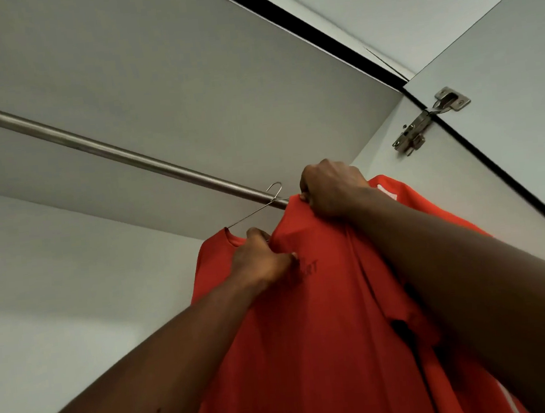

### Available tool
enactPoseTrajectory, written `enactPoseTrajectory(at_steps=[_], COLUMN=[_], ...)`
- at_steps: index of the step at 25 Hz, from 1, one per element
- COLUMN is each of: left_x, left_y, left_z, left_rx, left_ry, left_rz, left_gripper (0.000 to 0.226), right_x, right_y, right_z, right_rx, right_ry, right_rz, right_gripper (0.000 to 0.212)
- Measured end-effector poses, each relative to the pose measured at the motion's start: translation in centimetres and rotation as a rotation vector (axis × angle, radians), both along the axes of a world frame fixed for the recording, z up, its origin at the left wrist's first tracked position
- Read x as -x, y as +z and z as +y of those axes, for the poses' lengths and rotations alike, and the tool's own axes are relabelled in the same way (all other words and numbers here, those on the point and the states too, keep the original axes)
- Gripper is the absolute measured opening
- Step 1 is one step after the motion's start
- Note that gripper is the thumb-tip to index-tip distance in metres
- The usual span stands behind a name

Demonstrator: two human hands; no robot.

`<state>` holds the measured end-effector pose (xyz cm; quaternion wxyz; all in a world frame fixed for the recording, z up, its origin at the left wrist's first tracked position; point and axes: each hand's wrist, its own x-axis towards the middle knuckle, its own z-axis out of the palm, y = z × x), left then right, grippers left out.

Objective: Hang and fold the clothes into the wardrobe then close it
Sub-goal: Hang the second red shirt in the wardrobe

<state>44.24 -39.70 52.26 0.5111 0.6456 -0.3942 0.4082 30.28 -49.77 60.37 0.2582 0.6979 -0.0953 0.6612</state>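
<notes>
A red T-shirt [325, 317] hangs on a thin wire hanger [258, 209] whose hook sits over the metal wardrobe rail [109, 148]. My left hand [263, 260] pinches the shirt's fabric just below the collar, near dark printed letters. Higher up, by the rail's right end, my right hand [329, 190] grips the bunched top of the red cloth. A white label shows at the shirt's upper right edge. The lower part of the shirt runs out of view.
Grey wardrobe panels surround the rail; the top panel [184, 65] lies close above it. The open wardrobe door [517, 66] stands at the right, held by a metal hinge [422, 122]. The rail is bare to the left of the hanger.
</notes>
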Motion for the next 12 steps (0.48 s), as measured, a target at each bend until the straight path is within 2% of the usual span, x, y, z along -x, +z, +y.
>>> enactPoseTrajectory(at_steps=[3,6,9,12], left_x=[-1.7,-1.7,-2.9,-4.2], left_y=[0.8,0.9,0.4,-1.2], left_z=[-1.3,-1.3,-1.5,-2.3], left_rx=[0.037,0.053,0.045,-0.022], left_ry=[-0.059,-0.125,-0.167,-0.151], left_rz=[0.012,-0.006,0.024,-0.02], left_gripper=[0.052,0.045,0.048,0.061], right_x=[-1.2,-0.9,-2.2,-3.5], right_y=[0.8,0.8,0.4,-0.7], right_z=[-0.5,-0.5,0.2,0.8], right_rx=[-0.022,-0.038,-0.019,0.034], right_ry=[-0.039,-0.06,-0.14,-0.264], right_rz=[-0.001,-0.016,0.014,-0.003], right_gripper=[0.023,0.022,0.022,0.02])
